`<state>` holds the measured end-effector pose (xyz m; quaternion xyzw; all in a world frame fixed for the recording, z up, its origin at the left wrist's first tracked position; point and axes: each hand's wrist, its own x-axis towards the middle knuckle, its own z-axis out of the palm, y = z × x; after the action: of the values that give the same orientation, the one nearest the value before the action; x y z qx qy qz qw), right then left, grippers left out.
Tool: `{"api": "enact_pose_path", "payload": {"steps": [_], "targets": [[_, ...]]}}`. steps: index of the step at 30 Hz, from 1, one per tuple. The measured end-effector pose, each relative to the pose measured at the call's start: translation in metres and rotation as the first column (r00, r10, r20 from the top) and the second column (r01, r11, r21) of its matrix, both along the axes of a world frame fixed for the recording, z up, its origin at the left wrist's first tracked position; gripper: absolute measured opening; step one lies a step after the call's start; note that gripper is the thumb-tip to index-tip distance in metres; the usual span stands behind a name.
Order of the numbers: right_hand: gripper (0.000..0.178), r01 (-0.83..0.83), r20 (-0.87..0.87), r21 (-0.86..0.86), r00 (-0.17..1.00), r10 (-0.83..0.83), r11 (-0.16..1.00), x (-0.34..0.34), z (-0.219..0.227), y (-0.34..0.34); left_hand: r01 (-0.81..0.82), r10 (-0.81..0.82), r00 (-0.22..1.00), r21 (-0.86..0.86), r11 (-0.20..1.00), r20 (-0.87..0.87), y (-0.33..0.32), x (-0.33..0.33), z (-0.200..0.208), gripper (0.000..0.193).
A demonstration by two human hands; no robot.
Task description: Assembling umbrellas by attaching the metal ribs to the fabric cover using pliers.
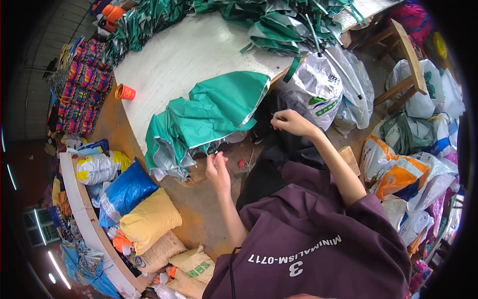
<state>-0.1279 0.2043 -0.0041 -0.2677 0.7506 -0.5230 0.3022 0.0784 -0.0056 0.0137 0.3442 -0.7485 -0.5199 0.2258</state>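
Observation:
A green umbrella canopy with a silver lining lies crumpled over the near edge of the white tabletop. Its lower edge hangs off toward me, and dark frame parts show beneath it. My left hand is at this lower edge, its fingertips pinched on the canopy by the frame parts. To the right, my right hand is held up in the air, apart from the cloth, with its fingers curled closed. Whatever is between those fingers is too small or hidden to make out.
More green umbrellas with metal shafts are heaped along the table's far side. An orange cup stands at its left edge. White plastic bags sit right of the table, near a wooden stool. Stuffed sacks lie at lower left.

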Motion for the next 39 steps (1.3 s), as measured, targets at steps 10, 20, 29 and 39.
{"api": "enact_pose_path", "payload": {"steps": [10, 20, 29, 39], "targets": [[0.041, 0.122, 0.662, -0.301, 0.741, 0.115, 0.946, 0.100, 0.031, -0.099, 0.040, 0.021, 0.985, -0.337, 0.941, 0.174, 0.006, -0.003, 0.017, 0.027], [0.037, 0.217, 0.766, -0.165, 0.643, -0.014, 0.962, 0.096, 0.054, -0.128, 0.119, 0.052, 0.978, -0.751, 0.650, 0.201, 0.026, -0.008, 0.048, 0.022], [0.039, 0.229, 0.657, -0.221, 0.753, -0.029, 0.948, 0.030, 0.045, -0.131, 0.291, -0.242, 0.956, -0.652, 0.700, 0.166, 0.101, 0.020, 0.084, 0.029], [0.033, -0.052, 0.454, -0.244, 0.876, 0.162, 0.968, 0.066, 0.059, -0.012, 0.361, -0.366, 0.922, -0.623, 0.694, 0.128, 0.075, 0.007, 0.088, 0.014]]}}
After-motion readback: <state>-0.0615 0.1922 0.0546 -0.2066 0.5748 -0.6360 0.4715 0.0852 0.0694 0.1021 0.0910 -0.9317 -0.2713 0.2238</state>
